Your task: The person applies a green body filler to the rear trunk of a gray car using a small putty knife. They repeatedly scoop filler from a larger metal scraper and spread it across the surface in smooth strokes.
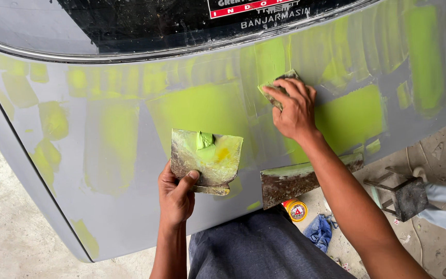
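- The spreader (279,89), a small putty-smeared blade, lies flat on the grey car panel (130,217), directly under the fingertips of the right hand (294,111); only its upper-left corner shows past them.
- Its working edge runs slantwise, from lower left to upper right, across a patch of green filler (202,111).
- The right hand's fingers are spread and pressed down on the blade, pinning it to the panel, not curled round it.
- The mixing board (208,161) sits below and to the left of those fingers, its lower-left edge clamped between thumb and fingers of the left hand (175,196).
- A green putty blob (206,140) rests at the board's top, on the side nearest the spreader.
- The right hand is the one on the spreader; the left is well apart from it.
- A second scraper (295,181) lies under the right forearm.
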